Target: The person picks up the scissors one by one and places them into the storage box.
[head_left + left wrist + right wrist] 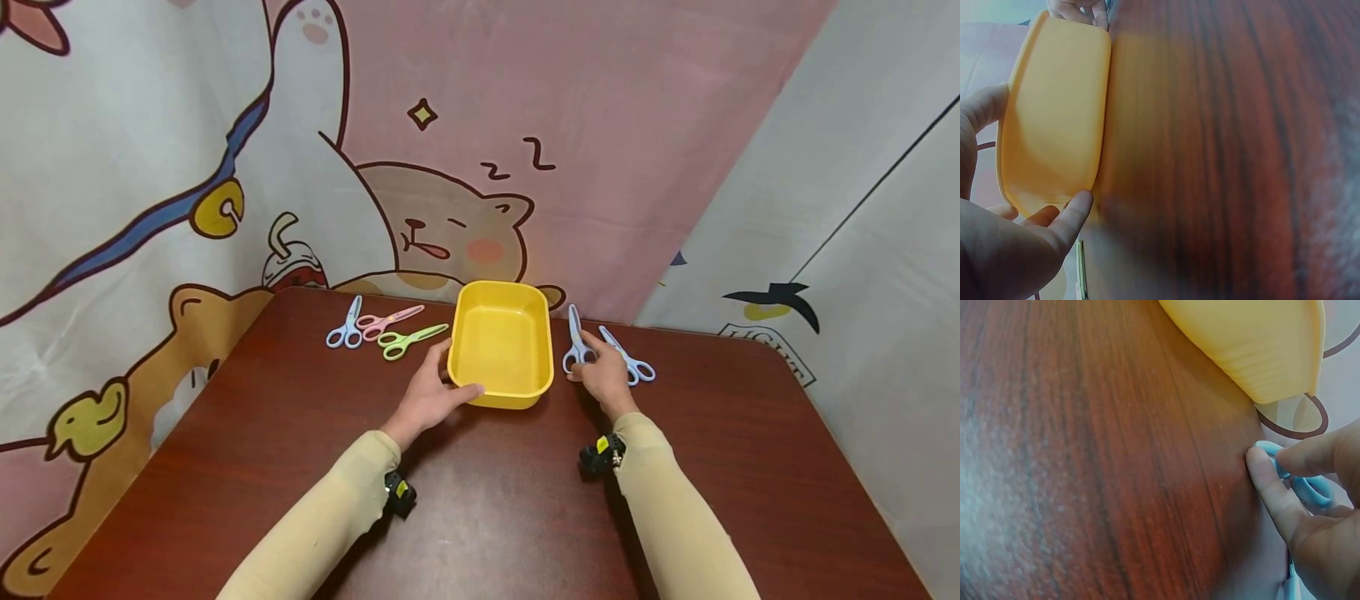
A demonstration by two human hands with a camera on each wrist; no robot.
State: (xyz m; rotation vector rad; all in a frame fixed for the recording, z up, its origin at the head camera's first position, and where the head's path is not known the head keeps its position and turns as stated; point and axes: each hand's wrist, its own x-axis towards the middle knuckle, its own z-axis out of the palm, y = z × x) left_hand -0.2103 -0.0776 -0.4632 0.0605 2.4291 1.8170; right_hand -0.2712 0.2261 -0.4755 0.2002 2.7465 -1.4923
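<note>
A yellow plastic basin [501, 343] stands on the table near its back edge. The left hand [431, 396] holds its near left corner, thumb on the rim and fingers along the side; the left wrist view shows this hand [1022, 244] against the basin's wall. To the basin's right, the right hand [606, 375] pinches a handle loop of blue scissors [576, 333], whose blades point away. In the right wrist view, thumb and finger meet on the blue loop [1269, 450]. Another pair of blue scissors [636, 367] lies beside the right hand, partly covered by it.
Left of the basin lie blue scissors [347, 327], pink scissors [386, 321] and green scissors [408, 337]. All rest on a dark reddish-brown table [480, 517]. A cartoon-printed curtain [600, 167] hangs right behind the table's back edge.
</note>
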